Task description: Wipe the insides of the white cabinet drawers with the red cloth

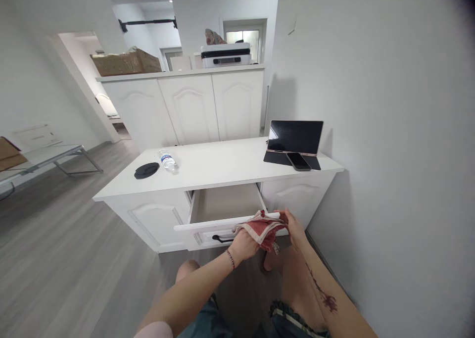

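Observation:
A red cloth (261, 227) with pale borders is draped over the right part of an open drawer's front (208, 225). My left hand (244, 245) is closed on the cloth, its fingertips hidden beneath the folds. At the drawer's right corner, my right hand (295, 229) has its fingers bent around the cloth's edge and against the front panel. A black handle (221, 239) shows just left of my left hand. The pulled-out drawer's inside bottom (228, 203) is bare where visible.
On the white cabinet top (218, 162) are a clear bottle (168, 161) lying down, a black round flat item (146, 170), a tablet (295, 136) on its stand and a phone (299, 161). A wall (389, 155) rises close on the right; my knees are below the drawer.

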Action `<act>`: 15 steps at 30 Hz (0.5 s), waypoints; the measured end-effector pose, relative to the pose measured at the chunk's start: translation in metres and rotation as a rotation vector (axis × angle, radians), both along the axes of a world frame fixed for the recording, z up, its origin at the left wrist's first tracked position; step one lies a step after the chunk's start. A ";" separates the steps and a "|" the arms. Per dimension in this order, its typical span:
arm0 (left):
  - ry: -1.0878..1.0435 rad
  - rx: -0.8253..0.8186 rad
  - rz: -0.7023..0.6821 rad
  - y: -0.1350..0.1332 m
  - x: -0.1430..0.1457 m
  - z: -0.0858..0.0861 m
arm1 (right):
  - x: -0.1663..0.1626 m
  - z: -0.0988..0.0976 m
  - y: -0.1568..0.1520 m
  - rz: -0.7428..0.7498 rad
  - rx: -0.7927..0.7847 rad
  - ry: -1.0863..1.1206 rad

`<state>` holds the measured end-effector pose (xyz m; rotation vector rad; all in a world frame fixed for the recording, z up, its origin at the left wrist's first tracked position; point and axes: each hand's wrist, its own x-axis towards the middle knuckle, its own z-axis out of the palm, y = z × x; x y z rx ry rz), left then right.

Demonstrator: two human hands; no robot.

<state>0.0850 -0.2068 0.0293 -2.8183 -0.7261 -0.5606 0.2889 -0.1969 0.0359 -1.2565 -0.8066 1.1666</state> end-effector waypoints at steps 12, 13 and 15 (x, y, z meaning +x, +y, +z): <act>0.016 0.041 0.481 -0.033 -0.118 0.001 | -0.014 -0.016 -0.004 -0.135 0.126 -0.081; 0.004 0.059 0.527 -0.036 -0.133 -0.001 | -0.015 -0.018 -0.004 -0.138 0.132 -0.095; -0.025 0.081 0.612 -0.042 -0.160 -0.005 | -0.016 -0.020 -0.004 -0.150 0.154 -0.142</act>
